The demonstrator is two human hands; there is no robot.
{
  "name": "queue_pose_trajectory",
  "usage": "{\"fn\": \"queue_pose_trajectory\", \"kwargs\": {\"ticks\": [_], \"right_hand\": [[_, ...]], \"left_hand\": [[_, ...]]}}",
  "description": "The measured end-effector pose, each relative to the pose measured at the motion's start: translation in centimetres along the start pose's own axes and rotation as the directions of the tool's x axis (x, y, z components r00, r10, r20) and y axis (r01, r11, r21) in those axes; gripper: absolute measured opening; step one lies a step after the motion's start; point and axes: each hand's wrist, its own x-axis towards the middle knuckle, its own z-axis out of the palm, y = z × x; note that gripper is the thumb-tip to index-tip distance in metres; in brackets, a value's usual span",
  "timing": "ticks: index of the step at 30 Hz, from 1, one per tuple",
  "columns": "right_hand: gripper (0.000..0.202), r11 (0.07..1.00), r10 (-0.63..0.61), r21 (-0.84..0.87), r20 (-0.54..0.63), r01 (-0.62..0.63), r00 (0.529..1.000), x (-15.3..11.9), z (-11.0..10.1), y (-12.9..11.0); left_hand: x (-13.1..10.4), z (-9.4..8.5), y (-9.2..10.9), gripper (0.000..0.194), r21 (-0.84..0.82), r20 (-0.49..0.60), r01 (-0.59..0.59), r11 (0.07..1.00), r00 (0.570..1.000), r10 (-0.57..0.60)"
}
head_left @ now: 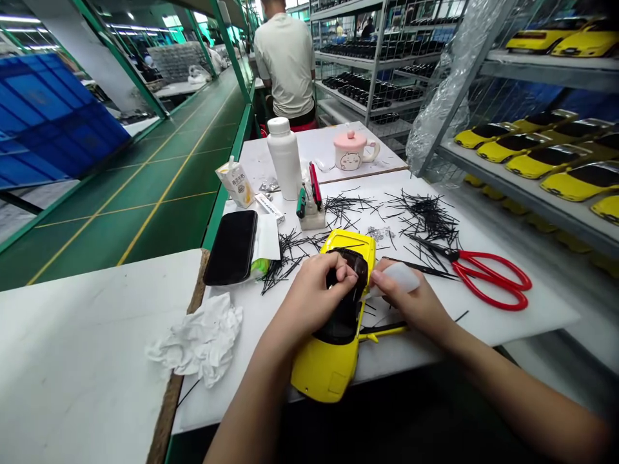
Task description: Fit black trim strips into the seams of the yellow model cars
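A yellow model car [325,370] lies in front of me on the white tabletop, with its right door [387,330] swung out. My left hand [316,290] is over the car's dark roof and windows, fingers curled together; whatever the fingertips pinch is hidden. At the car's right side, my right hand [411,299] is closed on a small translucent white piece [403,276], its kind unclear. Its fingertips are close to the car's side. Red-handled scissors [498,277] rest to the right of that hand. Thin black strips [428,216] are scattered beyond the car.
To the left are a black phone [231,248] and crumpled white tissue [206,338]. Behind stand a white bottle [284,158], a drink carton [236,183], a pen holder [312,219] and a lidded mug [351,154]. A rack [532,145] of yellow cars flanks the right; a green conveyor [130,200] runs left.
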Motion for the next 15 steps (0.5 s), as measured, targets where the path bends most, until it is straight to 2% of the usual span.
{"fn": "queue_pose_trajectory", "kwargs": {"ticks": [15], "right_hand": [[0.042,0.998,-0.049,-0.036,-0.010,0.048,0.999,0.06,0.18,-0.57]], "left_hand": [[0.02,-0.02,0.01,0.025,0.038,0.000,-0.005,0.999,1.000,0.005]]}}
